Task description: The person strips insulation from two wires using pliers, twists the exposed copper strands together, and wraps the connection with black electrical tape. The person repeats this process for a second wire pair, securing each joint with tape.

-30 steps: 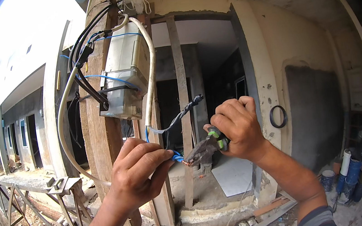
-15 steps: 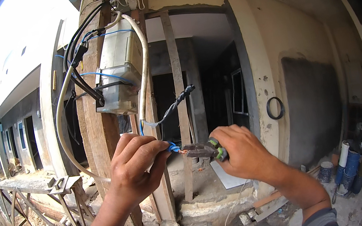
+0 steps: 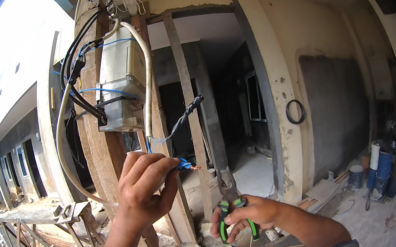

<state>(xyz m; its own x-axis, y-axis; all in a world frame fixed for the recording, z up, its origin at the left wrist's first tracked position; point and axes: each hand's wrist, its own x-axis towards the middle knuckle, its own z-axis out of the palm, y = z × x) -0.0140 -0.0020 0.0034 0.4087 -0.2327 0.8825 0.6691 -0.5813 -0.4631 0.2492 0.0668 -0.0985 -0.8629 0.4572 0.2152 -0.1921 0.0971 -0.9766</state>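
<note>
My left hand [image 3: 148, 182] pinches twisted blue wires [image 3: 183, 163] between thumb and fingers. Their stripped copper end [image 3: 195, 168] sticks out to the right. Lower and to the right, my right hand [image 3: 259, 211] grips pliers [image 3: 226, 184] with green and black handles. The jaws point upward, apart from the copper. Above my left hand, a white cable [image 3: 147, 75] drops from the top of a clear-covered electrical box [image 3: 121, 76]. From its lower end a twisted grey-blue wire [image 3: 178, 124] slants up to a black-wrapped tip [image 3: 196, 101].
Wooden posts [image 3: 97, 136] carry the box and black cables [image 3: 67, 73]. A trestle [image 3: 32, 213] stands at left. At right, a black ring [image 3: 295, 111] hangs on the wall, above buckets [image 3: 355, 177] and tubes. Rubble and pipe stubs lie on the floor below.
The pliers have come away from the copper end and moved down, their jaws swinging from pointing left to pointing up. My left hand still holds the blue wires. The view has shifted slightly right.
</note>
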